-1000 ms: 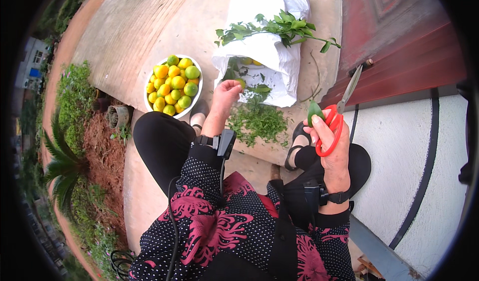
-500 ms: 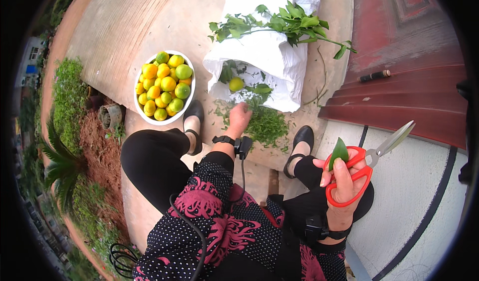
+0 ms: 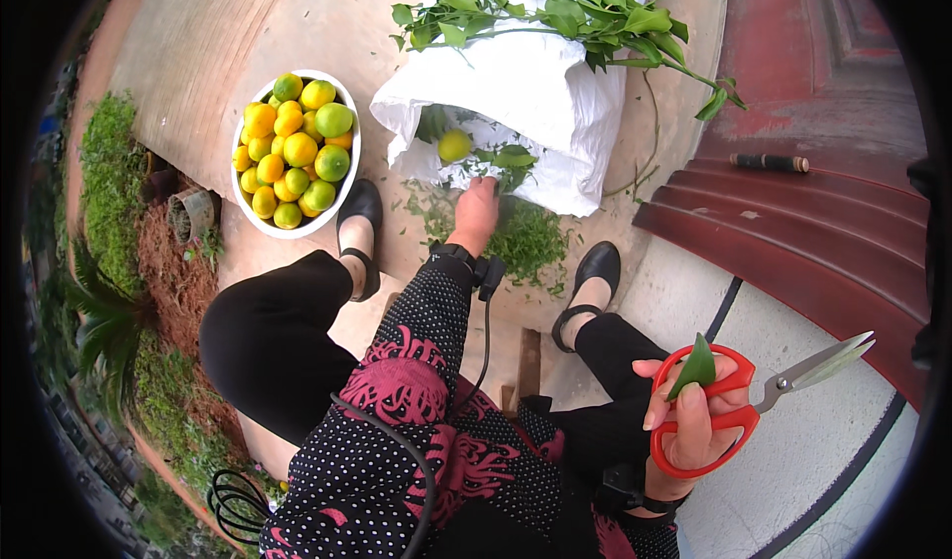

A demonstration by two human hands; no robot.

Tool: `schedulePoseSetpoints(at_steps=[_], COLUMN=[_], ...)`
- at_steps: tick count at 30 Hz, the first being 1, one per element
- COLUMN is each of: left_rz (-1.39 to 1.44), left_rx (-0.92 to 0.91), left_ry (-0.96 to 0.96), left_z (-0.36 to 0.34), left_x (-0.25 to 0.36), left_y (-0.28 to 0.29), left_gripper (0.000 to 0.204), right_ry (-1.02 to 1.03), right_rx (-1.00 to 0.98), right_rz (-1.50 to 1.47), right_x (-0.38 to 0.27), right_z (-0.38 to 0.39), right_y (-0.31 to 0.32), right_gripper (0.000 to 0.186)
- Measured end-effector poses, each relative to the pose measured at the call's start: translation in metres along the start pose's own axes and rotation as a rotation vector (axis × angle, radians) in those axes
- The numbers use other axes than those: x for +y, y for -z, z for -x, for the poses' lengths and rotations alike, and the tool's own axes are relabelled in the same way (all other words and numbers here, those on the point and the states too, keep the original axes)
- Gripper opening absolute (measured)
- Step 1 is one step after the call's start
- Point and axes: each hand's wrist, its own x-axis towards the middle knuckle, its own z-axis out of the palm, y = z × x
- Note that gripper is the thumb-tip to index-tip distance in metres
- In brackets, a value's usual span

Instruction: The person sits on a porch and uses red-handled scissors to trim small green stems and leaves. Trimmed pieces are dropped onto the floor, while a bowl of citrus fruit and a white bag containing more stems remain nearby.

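Note:
My left hand reaches down to the mouth of a white woven sack, at the leafy sprigs lying there. Its fingers are drawn together, and their tips are partly hidden, so what they pinch is unclear. Beside these sprigs rests a yellow-green citrus fruit. My right hand is closed round red-handled scissors, blades apart and pointing right. A single green leaf is also held in it, upright by the thumb. Below the sack mouth lies a heap of cut green shreds.
A white oval basin full of yellow and green citrus fruits stands at left. A long leafy branch lies across the sack. Dark red panelling with a short black rod is at right. My shoes flank the shreds.
My left hand has moved forward, closer to the sack mouth. My right hand, with scissors and leaf, sits lower and farther right in view. The whole view has shifted a little.

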Motion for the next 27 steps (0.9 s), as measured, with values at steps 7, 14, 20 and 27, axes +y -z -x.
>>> schedulePoseSetpoints(at_steps=[7, 14, 20, 27], left_rz=[0.371, 1.388, 1.716, 1.788], left_rx=[0.150, 0.014, -0.113, -0.212], left_ry=[0.102, 0.377, 0.207, -0.091], left_z=[-0.001, 0.020, 0.077, 0.141], left_x=[-0.019, 0.030, 0.118, 0.178], left_y=[0.012, 0.078, 0.156, 0.233], left_gripper=[0.020, 0.014, 0.014, 0.023], right_ry=[0.010, 0.021, 0.093, 0.193], right_rx=[-0.008, -0.024, -0.035, 0.011], right_rz=[0.009, -0.017, -0.039, -0.061], right_x=[-0.004, -0.005, 0.012, 0.032], right_z=[0.004, 0.013, 0.011, 0.010], right_y=[-0.005, -0.009, -0.016, -0.027], right_gripper=[0.010, 0.008, 0.008, 0.014])
